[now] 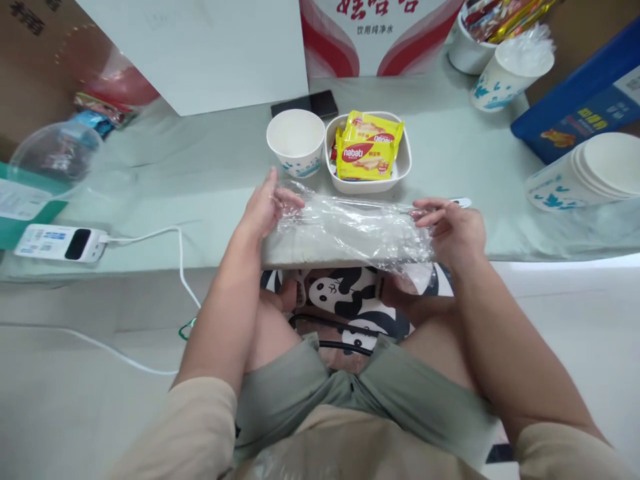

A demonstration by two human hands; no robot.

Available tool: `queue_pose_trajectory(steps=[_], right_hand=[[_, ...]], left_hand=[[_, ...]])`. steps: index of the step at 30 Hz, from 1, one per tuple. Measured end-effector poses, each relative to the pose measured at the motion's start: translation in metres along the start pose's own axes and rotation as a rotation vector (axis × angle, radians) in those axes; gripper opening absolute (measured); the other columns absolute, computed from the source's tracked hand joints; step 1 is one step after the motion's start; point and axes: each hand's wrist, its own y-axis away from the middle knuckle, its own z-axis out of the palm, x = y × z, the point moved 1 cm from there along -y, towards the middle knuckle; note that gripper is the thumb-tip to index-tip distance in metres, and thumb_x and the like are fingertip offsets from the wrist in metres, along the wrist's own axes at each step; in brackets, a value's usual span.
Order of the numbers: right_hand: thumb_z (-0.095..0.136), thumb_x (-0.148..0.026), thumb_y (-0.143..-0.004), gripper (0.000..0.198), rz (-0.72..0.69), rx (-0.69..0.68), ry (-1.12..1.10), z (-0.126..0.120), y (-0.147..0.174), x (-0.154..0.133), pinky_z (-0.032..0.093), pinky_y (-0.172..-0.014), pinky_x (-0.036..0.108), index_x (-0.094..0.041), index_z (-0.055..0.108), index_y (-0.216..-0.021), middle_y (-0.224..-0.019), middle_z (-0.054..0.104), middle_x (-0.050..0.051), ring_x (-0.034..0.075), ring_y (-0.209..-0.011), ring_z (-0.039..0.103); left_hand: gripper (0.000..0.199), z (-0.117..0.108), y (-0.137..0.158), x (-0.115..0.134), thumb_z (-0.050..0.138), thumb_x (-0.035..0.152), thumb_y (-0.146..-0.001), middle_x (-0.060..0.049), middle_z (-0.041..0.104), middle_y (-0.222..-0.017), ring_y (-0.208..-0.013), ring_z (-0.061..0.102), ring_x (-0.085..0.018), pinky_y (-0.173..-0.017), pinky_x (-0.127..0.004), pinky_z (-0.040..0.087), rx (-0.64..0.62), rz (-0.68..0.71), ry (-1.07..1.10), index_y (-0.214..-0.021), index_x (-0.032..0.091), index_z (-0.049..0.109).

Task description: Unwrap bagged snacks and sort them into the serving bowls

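Nearest cam: beige top [350, 453] & grey-green shorts [285, 397], legs partly under cloth-covered tbl [210, 160]. Far L on tbl: clear round tub [55, 160], then white power bank [45, 243] w/ white cable [181, 257] running off the edge. Next, L hand [267, 205] at L end of clear plastic film [350, 230]; thumb & index apart, other fingers mostly hidden, so can't tell if film's pinched. Film is crinkled, spread btwn both hands along tbl's front edge, R part hanging past it. Just behind film: patterned paper cup [300, 165], upright; dark phone-like slab [324, 104] partly hidden by it; white dish [367, 185] beside cup, holding yellow nabati packs [367, 160]. R hand [457, 230] at film's R end, fingers bent & touching it; thumb not clear, can't tell re grip. Farther R: white pot [467, 53] of wrapped snacks [500, 20], cup w/ crumpled plastic [487, 92] near it, blue box [575, 110], stacked cups [553, 190] in front of box.
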Motion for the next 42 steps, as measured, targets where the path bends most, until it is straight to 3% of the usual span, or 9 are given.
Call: queue_pose_trajectory(steps=[5, 13, 18, 20, 24, 29, 33, 38, 42], right_hand=[[0.075, -0.034, -0.075, 0.012, -0.044, 0.037, 0.35, 0.005, 0.0, 0.002, 0.058, -0.083, 0.041, -0.024, 0.072, -0.069, -0.088, 0.073, 0.005, 0.024, -0.087, 0.071], [0.058, -0.01, -0.069, 0.048, -0.211, -0.005, 0.648, 0.004, -0.002, 0.013, 0.056, -0.078, 0.04, -0.024, 0.069, -0.113, -0.113, 0.06, 0.009, 0.017, -0.073, 0.06], [0.053, -0.01, -0.068, 0.048, -0.366, 0.072, 0.715, 0.0, -0.002, 0.011, 0.055, -0.081, 0.044, -0.022, 0.067, -0.113, -0.11, 0.061, 0.01, 0.023, -0.086, 0.064], [0.054, -0.015, -0.074, 0.037, -0.446, 0.102, 0.691, 0.003, -0.001, 0.005, 0.056, -0.083, 0.045, -0.022, 0.066, -0.109, -0.105, 0.064, 0.009, 0.025, -0.093, 0.065], [0.061, -0.028, -0.082, 0.022, -0.528, -0.012, 0.623, 0.024, -0.001, -0.011, 0.055, -0.09, 0.047, -0.023, 0.065, -0.103, -0.103, 0.072, 0.009, 0.027, -0.1, 0.067], [0.071, -0.039, -0.077, 0.053, -0.2, -0.45, 0.405, 0.061, -0.005, -0.02, 0.057, -0.081, 0.04, -0.021, 0.06, -0.126, -0.119, 0.072, 0.011, 0.024, -0.093, 0.07], [0.064, -0.032, -0.08, 0.017, 0.064, -0.748, 0.411, 0.068, -0.002, -0.016, 0.045, -0.058, 0.028, -0.018, 0.068, -0.09, -0.07, 0.067, 0.0, 0.013, -0.06, 0.057], [0.064, -0.035, -0.08, 0.014, 0.166, -0.411, 0.198, 0.054, 0.004, -0.01, 0.037, -0.049, 0.024, -0.021, 0.06, -0.077, -0.057, 0.058, -0.004, 0.01, -0.048, 0.048], [0.068, -0.041, -0.081, 0.02, 0.139, -0.215, 0.03, 0.051, 0.009, -0.008, 0.045, -0.049, 0.026, -0.023, 0.059, -0.083, -0.06, 0.063, -0.004, 0.011, -0.047, 0.054]], left_hand=[[0.013, 0.0, 0.0, -0.003, 0.081, 0.02, -0.068, -0.001, 0.064, -0.066, -0.056, 0.057, -0.01, -0.054, -0.021, 0.044, 0.01, 0.123, -0.107, -0.07, 0.015, 0.069], [0.072, 0.003, 0.012, 0.008, 0.083, 0.003, -0.051, -0.007, 0.054, -0.147, -0.085, 0.071, -0.017, -0.059, -0.023, 0.052, -0.214, 0.051, 0.066, -0.118, 0.025, 0.069], [0.03, -0.002, 0.006, 0.006, 0.071, 0.029, -0.077, -0.01, 0.067, -0.128, -0.067, 0.068, -0.014, -0.049, -0.024, 0.047, -0.189, 0.033, 0.109, -0.106, 0.019, 0.073], [0.032, -0.003, 0.005, 0.006, 0.064, 0.045, -0.086, -0.01, 0.071, -0.113, -0.06, 0.064, -0.013, -0.049, -0.026, 0.048, -0.198, 0.066, 0.153, -0.097, 0.017, 0.073], [0.04, 0.0, 0.008, 0.007, 0.082, 0.045, -0.069, -0.006, 0.07, -0.104, -0.055, 0.057, -0.008, -0.049, -0.024, 0.046, -0.283, 0.108, 0.145, -0.098, 0.02, 0.072], [0.062, 0.01, 0.016, 0.01, 0.093, 0.031, -0.054, -0.009, 0.07, -0.114, -0.057, 0.056, -0.007, -0.05, -0.023, 0.043, -0.511, 0.071, 0.04, -0.112, 0.021, 0.072], [0.076, 0.01, 0.011, 0.01, 0.094, 0.024, -0.052, -0.006, 0.071, -0.108, -0.056, 0.055, -0.007, -0.051, -0.023, 0.043, -0.542, 0.029, 0.066, -0.123, 0.029, 0.066], [0.054, 0.007, 0.001, 0.004, 0.083, 0.029, -0.068, -0.005, 0.069, -0.11, -0.079, 0.068, -0.015, -0.064, -0.026, 0.053, -0.058, 0.127, 0.252, -0.118, 0.028, 0.063], [0.046, 0.03, 0.019, -0.007, 0.071, 0.057, -0.078, -0.01, 0.069, -0.122, -0.111, 0.068, -0.022, -0.088, -0.031, 0.057, -0.072, 0.054, 0.4, -0.107, 0.022, 0.065]])
